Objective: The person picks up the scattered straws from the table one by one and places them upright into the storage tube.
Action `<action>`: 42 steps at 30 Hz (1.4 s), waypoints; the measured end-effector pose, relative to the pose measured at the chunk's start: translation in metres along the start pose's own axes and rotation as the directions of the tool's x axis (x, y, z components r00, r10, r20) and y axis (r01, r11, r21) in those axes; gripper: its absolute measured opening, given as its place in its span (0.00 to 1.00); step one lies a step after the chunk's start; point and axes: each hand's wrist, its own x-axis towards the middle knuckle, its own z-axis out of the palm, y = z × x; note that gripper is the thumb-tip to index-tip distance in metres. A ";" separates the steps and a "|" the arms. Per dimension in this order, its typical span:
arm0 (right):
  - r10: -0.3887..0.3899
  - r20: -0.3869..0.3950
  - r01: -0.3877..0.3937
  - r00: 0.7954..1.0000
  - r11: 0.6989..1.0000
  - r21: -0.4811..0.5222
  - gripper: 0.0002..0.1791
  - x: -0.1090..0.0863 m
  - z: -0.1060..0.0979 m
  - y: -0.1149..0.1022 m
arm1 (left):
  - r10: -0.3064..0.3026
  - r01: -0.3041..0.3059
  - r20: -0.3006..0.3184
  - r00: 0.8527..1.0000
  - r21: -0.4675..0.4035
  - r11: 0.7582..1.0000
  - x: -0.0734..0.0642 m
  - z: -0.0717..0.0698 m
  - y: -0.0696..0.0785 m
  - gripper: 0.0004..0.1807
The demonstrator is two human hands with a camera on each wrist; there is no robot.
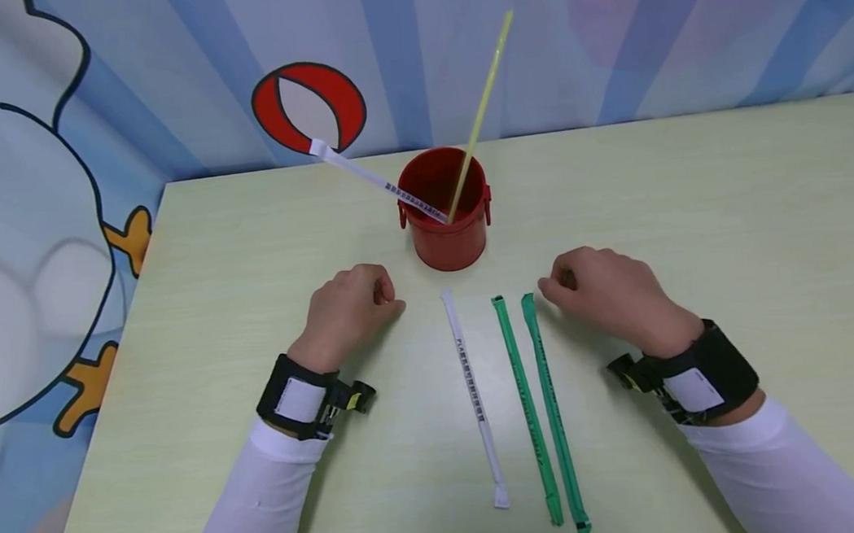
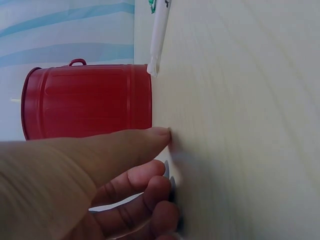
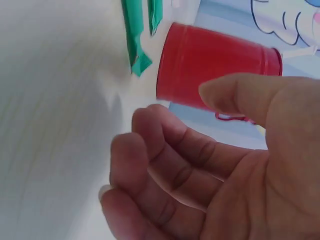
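Our left hand (image 1: 349, 308) and right hand (image 1: 605, 292) rest on table (image 1: 725, 224), fingers loosely curled, holding nothing. Three wrapped straws (image 1: 526, 399) lie between them, toward near edge, bucket (image 1: 448, 216) just behind. We judge straws light, thin, bendy, slippery; pinch mid-length.

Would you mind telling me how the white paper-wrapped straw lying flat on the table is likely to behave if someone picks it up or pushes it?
The white paper-wrapped straw looks long and thin, so it is probably very light and may bend slightly if lifted by one end. Lying flat on the pale green table, it would likely slide or roll at a light push. Its flattened wrapper end may be the easier spot to pinch.
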 end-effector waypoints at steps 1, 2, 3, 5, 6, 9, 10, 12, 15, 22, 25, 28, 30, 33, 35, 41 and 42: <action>-0.007 0.008 0.007 1.000 1.000 -0.008 0.15 0.000 0.001 -0.002 | 0.000 0.000 -0.001 1.000 0.000 1.000 0.000 0.000 0.000 0.09; -0.014 0.019 0.014 1.000 1.000 -0.016 0.15 -0.001 0.003 -0.003 | 0.000 0.000 -0.002 1.000 0.001 1.000 0.000 0.000 0.000 0.09; -0.020 0.029 0.021 0.999 0.999 -0.028 0.15 -0.001 0.005 -0.005 | 0.000 0.000 -0.002 1.000 0.001 1.000 0.000 0.000 0.000 0.09; -0.027 0.055 0.030 0.998 0.998 -0.050 0.17 -0.002 0.008 -0.007 | 0.001 -0.001 -0.002 1.000 0.004 1.000 0.000 0.000 0.000 0.09; -0.027 0.070 0.031 0.997 0.998 -0.059 0.18 -0.002 0.009 -0.008 | 0.002 -0.002 -0.003 1.000 0.004 1.000 -0.001 0.000 0.000 0.09; -0.021 0.111 0.030 0.994 0.996 -0.080 0.21 -0.002 0.013 -0.010 | 0.007 -0.007 -0.007 1.000 0.009 1.000 -0.001 0.000 0.000 0.09; -0.020 0.125 0.030 0.992 0.996 -0.081 0.22 -0.002 0.014 -0.011 | 0.008 -0.008 -0.008 1.000 0.010 1.000 -0.001 0.000 0.000 0.09; -0.018 0.144 0.030 0.989 0.996 -0.084 0.22 -0.002 0.016 -0.011 | 0.009 -0.009 -0.011 1.000 0.012 1.000 -0.001 0.001 0.000 0.09; -0.021 0.155 0.035 0.988 0.995 -0.089 0.22 -0.002 0.019 -0.012 | 0.006 -0.005 -0.012 1.000 0.011 1.000 0.000 0.001 0.000 0.09; -0.025 0.144 0.039 0.989 0.995 -0.093 0.20 -0.001 0.022 -0.013 | 0.004 -0.004 -0.015 1.000 0.013 1.000 0.000 0.000 0.000 0.09; -0.027 0.141 0.040 0.990 0.996 -0.085 0.18 -0.001 0.022 -0.013 | 0.003 -0.003 -0.017 1.000 0.012 1.000 -0.001 0.000 0.000 0.09; -0.027 0.145 0.039 0.989 0.996 -0.078 0.16 -0.001 0.021 -0.013 | -0.001 0.001 -0.014 1.000 0.011 1.000 -0.001 0.000 0.000 0.09; -0.026 0.148 0.037 0.989 0.997 -0.069 0.15 -0.001 0.021 -0.013 | -0.004 0.004 -0.010 1.000 0.011 1.000 0.000 0.000 0.001 0.09; -0.026 0.143 0.035 0.989 0.998 -0.054 0.16 -0.001 0.020 -0.013 | -0.005 0.005 -0.002 1.000 0.013 1.000 0.000 0.000 0.001 0.09; -0.028 0.126 0.034 0.992 0.998 -0.046 0.17 -0.001 0.019 -0.013 | -0.003 0.003 0.002 1.000 0.018 1.000 0.000 0.000 0.000 0.09; -0.039 0.048 0.040 0.998 0.999 -0.023 0.17 -0.002 0.014 -0.012 | -0.006 0.006 0.011 1.000 0.018 1.000 0.000 0.001 0.000 0.09; -0.042 0.037 0.042 0.998 0.999 -0.020 0.17 -0.002 0.013 -0.012 | -0.006 0.006 0.011 1.000 0.017 1.000 0.000 0.001 0.000 0.09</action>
